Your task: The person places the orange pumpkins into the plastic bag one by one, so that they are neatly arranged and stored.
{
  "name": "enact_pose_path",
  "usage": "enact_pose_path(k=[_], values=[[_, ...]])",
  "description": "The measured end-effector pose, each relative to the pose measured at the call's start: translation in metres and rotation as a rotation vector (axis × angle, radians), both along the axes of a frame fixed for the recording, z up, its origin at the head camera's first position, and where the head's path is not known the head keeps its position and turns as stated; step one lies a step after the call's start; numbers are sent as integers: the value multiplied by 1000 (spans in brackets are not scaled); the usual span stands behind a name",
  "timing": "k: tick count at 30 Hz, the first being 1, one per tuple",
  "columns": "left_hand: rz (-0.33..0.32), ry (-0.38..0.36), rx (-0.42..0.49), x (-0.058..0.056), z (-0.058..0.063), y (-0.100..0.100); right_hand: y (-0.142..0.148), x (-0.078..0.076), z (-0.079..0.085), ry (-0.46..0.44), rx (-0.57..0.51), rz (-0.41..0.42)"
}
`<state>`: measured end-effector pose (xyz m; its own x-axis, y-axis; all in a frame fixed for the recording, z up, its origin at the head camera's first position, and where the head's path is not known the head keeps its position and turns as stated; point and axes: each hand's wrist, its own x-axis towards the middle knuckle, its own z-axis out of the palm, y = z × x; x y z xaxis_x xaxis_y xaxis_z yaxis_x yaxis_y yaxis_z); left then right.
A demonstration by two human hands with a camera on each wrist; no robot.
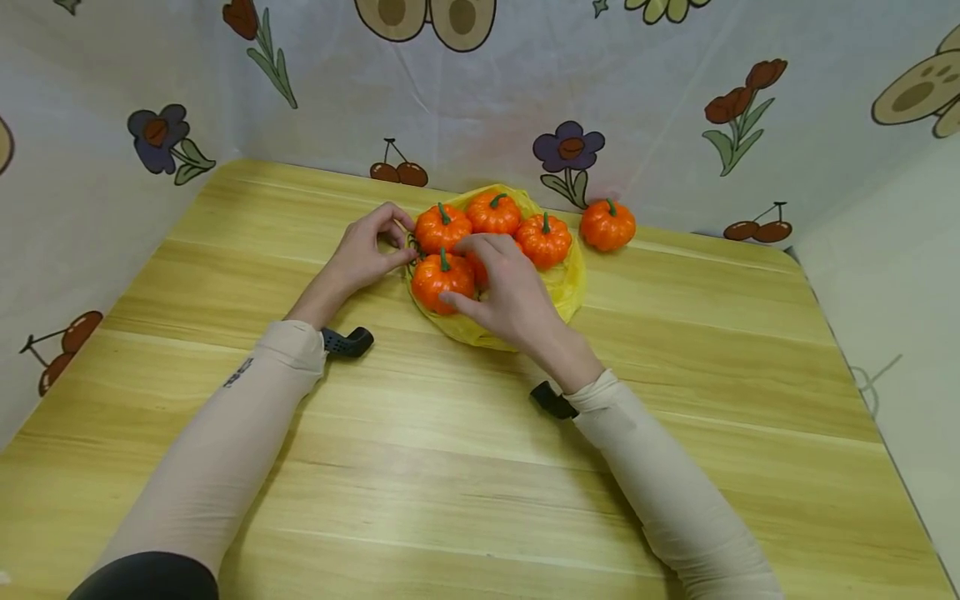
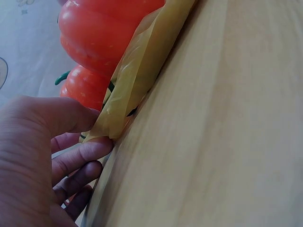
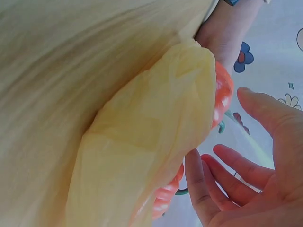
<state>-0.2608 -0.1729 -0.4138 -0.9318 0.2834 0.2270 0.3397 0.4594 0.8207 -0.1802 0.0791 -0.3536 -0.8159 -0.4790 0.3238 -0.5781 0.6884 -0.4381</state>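
Observation:
Several small orange pumpkins with green stems, one of them the front-left pumpkin (image 1: 431,282), sit on a crumpled yellow plastic bag (image 1: 567,292). At the bag's left edge, my left hand (image 1: 367,250) pinches the thin yellow plastic (image 2: 142,66) between thumb and fingers, close to the tabletop. My right hand (image 1: 513,287) reaches over the group with thumb and fingers spread apart, partly hiding a middle pumpkin. Its thumb overlaps the front-left pumpkin in the head view. In the right wrist view, the bag's side (image 3: 137,127) rises in front of the pumpkins, beside the right fingers.
One more pumpkin (image 1: 607,225) stands off the bag, to its right near the table's back edge. The wooden table (image 1: 420,467) meets a patterned cloth backdrop (image 1: 465,100) behind. A dark wrist device (image 1: 348,342) sits at the left cuff, another (image 1: 552,401) at the right.

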Motion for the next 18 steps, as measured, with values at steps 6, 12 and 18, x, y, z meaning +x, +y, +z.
enact_pose_path(k=[6,12,18], values=[[1,-2,-2,0,1,0,6,-4,3,0,-77,-7],[4,2,-8,1,1,0,19,-9,10,-6,-177,-44],[8,5,-14,1,2,1,34,-18,15,2,-261,-96]])
